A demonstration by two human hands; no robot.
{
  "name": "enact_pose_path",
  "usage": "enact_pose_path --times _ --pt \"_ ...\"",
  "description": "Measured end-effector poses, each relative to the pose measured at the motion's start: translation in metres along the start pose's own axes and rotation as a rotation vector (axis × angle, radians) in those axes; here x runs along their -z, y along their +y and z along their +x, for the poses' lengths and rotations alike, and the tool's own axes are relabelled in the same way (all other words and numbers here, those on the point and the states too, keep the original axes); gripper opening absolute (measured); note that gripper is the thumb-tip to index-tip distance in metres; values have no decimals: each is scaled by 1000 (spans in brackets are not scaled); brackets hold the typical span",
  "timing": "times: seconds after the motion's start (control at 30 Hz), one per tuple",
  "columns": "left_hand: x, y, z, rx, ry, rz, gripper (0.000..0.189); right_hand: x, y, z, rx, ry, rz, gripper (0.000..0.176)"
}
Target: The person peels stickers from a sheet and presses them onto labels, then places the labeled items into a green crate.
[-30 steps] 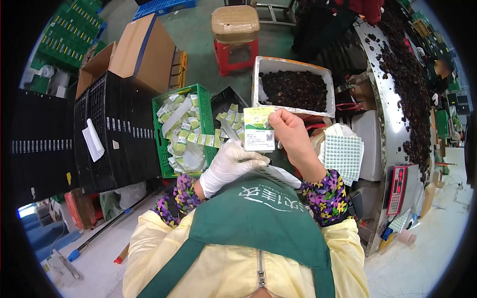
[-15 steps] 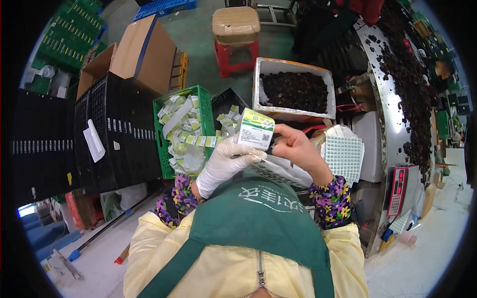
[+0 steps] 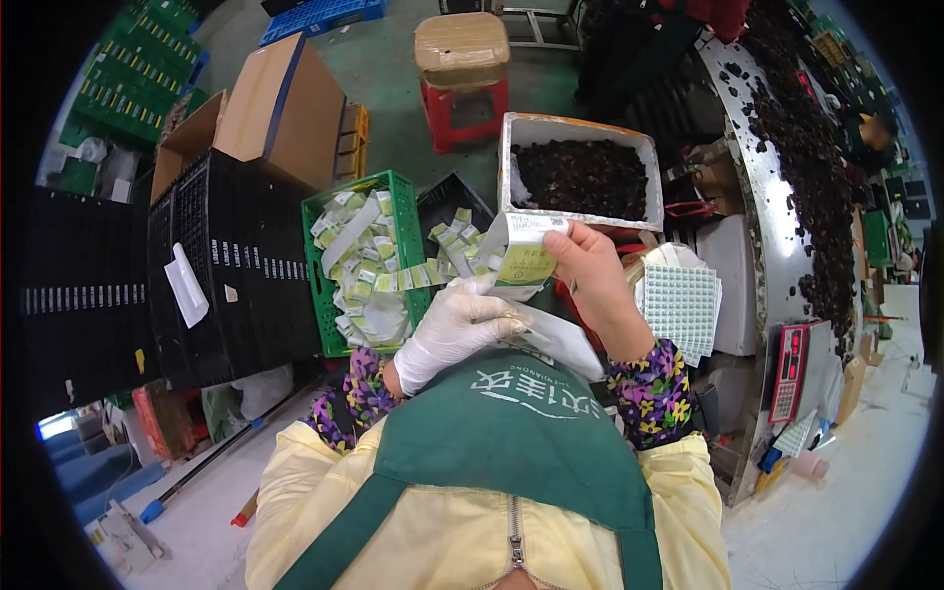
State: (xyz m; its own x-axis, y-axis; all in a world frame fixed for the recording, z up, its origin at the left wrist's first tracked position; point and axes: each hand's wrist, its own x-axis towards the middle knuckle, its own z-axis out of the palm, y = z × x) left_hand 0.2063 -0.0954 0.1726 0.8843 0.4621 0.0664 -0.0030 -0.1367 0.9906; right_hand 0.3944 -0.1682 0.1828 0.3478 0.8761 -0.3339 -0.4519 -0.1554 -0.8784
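My right hand (image 3: 595, 273), bare, pinches the upper edge of a green-and-white printed label (image 3: 523, 258), which curls over toward me. My left hand (image 3: 454, 329), in a white glove, is closed around the label's lower left end; its fingertips partly hide what they grip. A strip of joined labels (image 3: 418, 276) runs from behind the glove to a green crate (image 3: 405, 197) heaped with similar labels. Below my hands, against the green apron, lies a white sheet (image 3: 562, 346).
A white foam box (image 3: 580, 126) of dark pieces stands ahead. Sheets of small stickers (image 3: 680, 310) lie right, near a metal table (image 3: 762, 197) and a red scale (image 3: 790, 374). Black crates (image 3: 241, 265) are stacked left. A stool (image 3: 462, 49) stands beyond; another person is at far right.
The label has turned from facing me to tilted and curled over. My right hand has shifted slightly right and now grips its top edge; the left hand stays nearly in place.
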Motion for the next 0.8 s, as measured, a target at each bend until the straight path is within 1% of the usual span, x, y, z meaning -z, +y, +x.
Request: enact_pose_path --times 0.07,0.13,0.2,0.23,0.27,0.3,0.33,0.37,0.4,0.47,0.57,0.7,0.77,0.8 --pt "-1 0 -2 193 -92 68 14 3 0 8 -65 -3 126 18" --pt "-5 3 -2 192 -54 46 15 -4 -8 8 -64 14 143 17" --pt "-8 6 -1 189 26 1 16 2 -8 12 -33 123 -39 20" --pt "-9 3 0 156 111 -50 15 3 -11 11 -35 120 -41 20" --pt "-6 2 2 157 119 -52 15 3 -16 6 4 137 -90 20" --pt "-1 1 4 60 136 114 15 2 -18 1 41 153 -139 22" --pt "4 0 3 -36 148 281 15 1 -14 -1 37 150 -142 22" --pt "6 -3 1 -53 136 456 17 0 -9 -3 144 69 -242 24" --pt "7 -1 2 -51 136 454 17 -1 -7 -4 253 -12 -341 27" --pt "8 6 7 -274 123 718 21 -8 -12 -6 230 -11 -353 28" --pt "3 2 9 -321 142 782 24 -13 -13 -3 249 -37 -418 25" --pt "0 1 9 -348 149 768 28 -17 -12 -1 258 -53 -492 24" --pt "0 2 8 -406 143 743 30 -20 -15 -2 219 -74 -593 24" --pt "1 2 8 -405 143 744 30 -19 -14 -1 219 -74 -593 24"
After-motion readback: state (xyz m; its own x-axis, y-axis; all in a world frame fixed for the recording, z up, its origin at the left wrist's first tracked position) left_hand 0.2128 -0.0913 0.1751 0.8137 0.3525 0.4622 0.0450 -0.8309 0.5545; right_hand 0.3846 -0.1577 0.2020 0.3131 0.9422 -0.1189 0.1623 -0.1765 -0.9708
